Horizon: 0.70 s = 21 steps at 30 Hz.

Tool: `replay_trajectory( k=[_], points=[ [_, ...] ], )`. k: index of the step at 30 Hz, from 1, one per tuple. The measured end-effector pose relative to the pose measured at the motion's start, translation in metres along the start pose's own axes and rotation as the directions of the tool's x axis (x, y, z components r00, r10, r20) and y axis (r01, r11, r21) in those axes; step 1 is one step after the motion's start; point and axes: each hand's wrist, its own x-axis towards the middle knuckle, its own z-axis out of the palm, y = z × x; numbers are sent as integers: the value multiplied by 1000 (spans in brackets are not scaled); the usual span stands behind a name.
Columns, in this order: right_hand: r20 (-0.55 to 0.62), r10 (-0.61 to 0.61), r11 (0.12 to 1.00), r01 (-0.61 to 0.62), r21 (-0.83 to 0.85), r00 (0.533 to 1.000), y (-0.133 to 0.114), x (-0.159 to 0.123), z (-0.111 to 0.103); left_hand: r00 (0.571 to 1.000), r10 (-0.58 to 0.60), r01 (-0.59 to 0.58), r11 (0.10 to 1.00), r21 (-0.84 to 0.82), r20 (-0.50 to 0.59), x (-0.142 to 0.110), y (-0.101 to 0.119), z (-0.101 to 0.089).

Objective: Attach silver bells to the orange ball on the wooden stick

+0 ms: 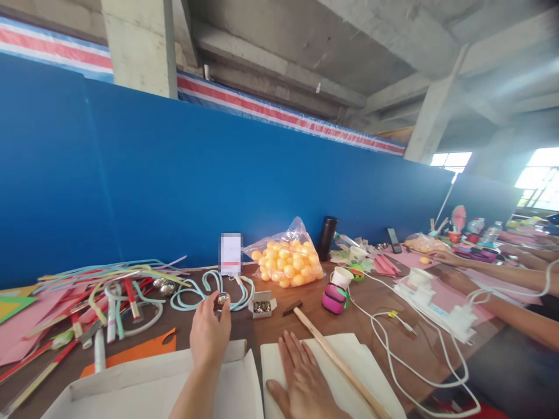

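My left hand (211, 329) is closed around a shiny silver ball (223, 298), its fingertips and thumb on either side of it. It is held over the table beside coiled pale blue cord (248, 297) and a small open box of little metal pieces (262, 307). My right hand (301, 372) lies flat with its fingers stretched out on a sheet of white paper (349, 349). Just right of it a hammer (334, 355) with a wooden handle rests partly on that paper. More white paper (144, 384) with a folded edge lies under my left forearm.
A bag of orange balls (288, 262) stands behind, near a black bottle (327, 237). Tubes and tools (109, 302) crowd the left. A purple pouch (335, 298), paper cup (341, 277), white cables (384, 331) and power strip (437, 305) are rightward. Other people's arms (502, 308) reach in.
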Motion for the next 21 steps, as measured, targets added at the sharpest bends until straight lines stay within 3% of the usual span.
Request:
replay_trajectory(
  k=[5,9,15,18,21],
  points=[
    [-92,-70,996,75,48,993,-15,10,13,999,47,-46,998,41,-21,-2,1,3],
    [-159,-36,989,58,136,987,-32,21,13,996,83,-82,996,38,-27,-1,-1,2],
    [-362,118,967,-24,255,924,-35,64,-28,991,128,-126,991,39,-48,0,1,0],
    [-305,140,982,-93,162,942,-34,94,-46,983,171,-168,985,45,-64,1,1,3],
    [-217,165,986,-159,49,962,-33,116,-49,976,200,-196,979,50,-82,1,-1,7]
  ],
)
